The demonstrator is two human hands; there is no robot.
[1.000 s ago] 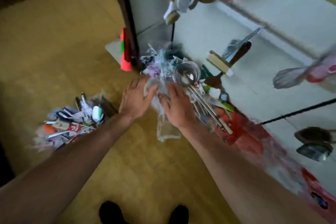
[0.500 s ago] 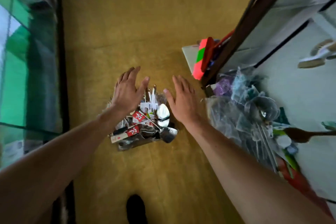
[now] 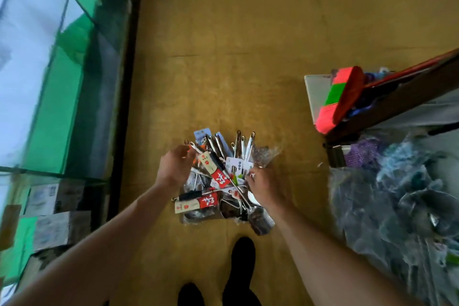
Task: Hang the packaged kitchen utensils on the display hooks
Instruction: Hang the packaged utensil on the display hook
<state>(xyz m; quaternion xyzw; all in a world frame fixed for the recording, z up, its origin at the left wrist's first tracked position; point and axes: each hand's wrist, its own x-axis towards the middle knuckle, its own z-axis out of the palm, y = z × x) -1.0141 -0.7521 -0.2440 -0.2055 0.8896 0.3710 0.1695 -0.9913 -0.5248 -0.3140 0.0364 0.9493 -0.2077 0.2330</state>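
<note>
A pile of packaged kitchen utensils (image 3: 218,181) lies on the yellow floor in front of my feet: metal handles with hang holes, red-and-beige label sleeves, white cards, clear wrap. My left hand (image 3: 173,169) reaches into the pile's left side, fingers curled round a metal-handled utensil (image 3: 192,146) whose ring end sticks out above the hand. At the pile's right side my right hand (image 3: 267,190) has its fingers curled down on a white-carded package (image 3: 237,165). No display hooks are in view.
A second heap of plastic-wrapped utensils (image 3: 402,211) lies at the right. Behind it stand a dark shelf post (image 3: 387,104) and a pink-and-green broom head (image 3: 340,97). A green-edged glass counter (image 3: 74,82) runs along the left. My shoes (image 3: 242,256) are just below the pile.
My view swung from the wall heap to the floor pile. Both hands went from hovering flat above the pile to reaching down into it with curled fingers.
</note>
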